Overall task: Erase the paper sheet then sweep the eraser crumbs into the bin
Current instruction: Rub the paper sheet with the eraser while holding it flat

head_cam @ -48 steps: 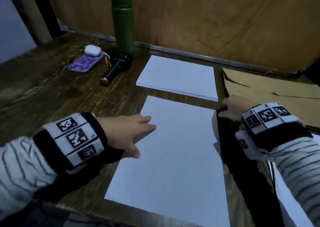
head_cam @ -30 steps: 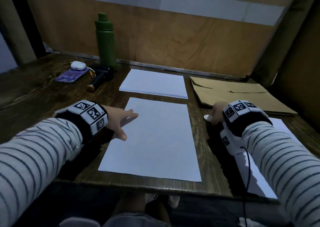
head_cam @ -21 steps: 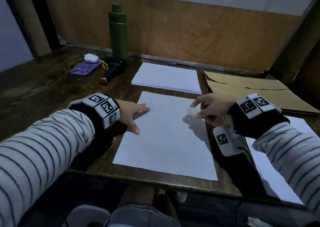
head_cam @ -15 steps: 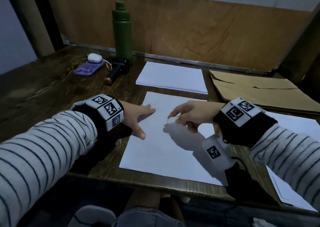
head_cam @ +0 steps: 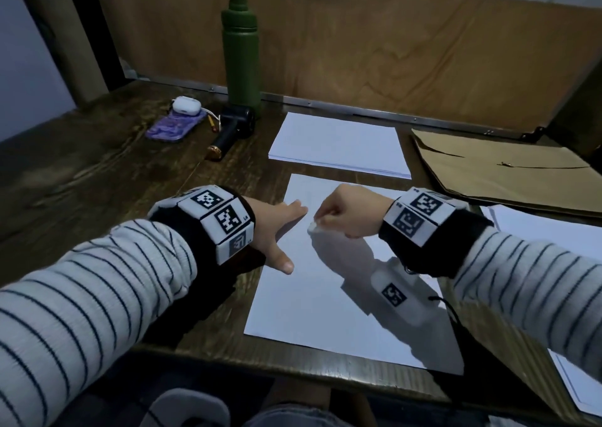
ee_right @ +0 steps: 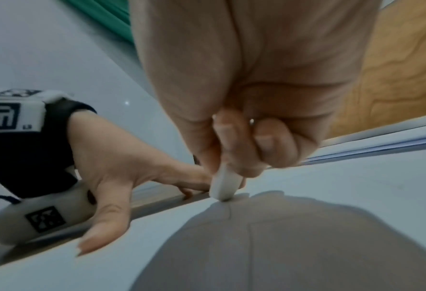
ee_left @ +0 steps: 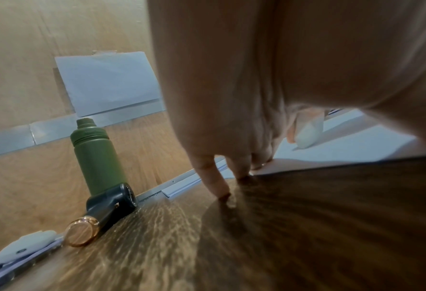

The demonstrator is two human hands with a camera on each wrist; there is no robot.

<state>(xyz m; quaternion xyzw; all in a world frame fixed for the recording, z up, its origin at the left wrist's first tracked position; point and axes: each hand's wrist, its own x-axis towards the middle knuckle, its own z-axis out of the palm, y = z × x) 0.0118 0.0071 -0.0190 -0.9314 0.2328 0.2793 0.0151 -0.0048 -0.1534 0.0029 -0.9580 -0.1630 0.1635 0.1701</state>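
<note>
A white paper sheet lies on the dark wooden table in front of me. My right hand pinches a small white eraser and holds its lower end on the sheet near the upper left part; the eraser touches the paper in the right wrist view. My left hand lies flat with spread fingers on the sheet's left edge, the thumb on the paper. The left wrist view shows the fingertips on the table and the eraser beyond. No bin is in view.
A stack of white paper lies behind the sheet. A brown envelope and more sheets lie to the right. At the back left stand a green bottle, a black device, a purple phone and a white earbud case.
My right hand picked the eraser up from the table at the sheet's right side and carried it left across the sheet, down onto the paper near my left hand. The left hand stayed put.
</note>
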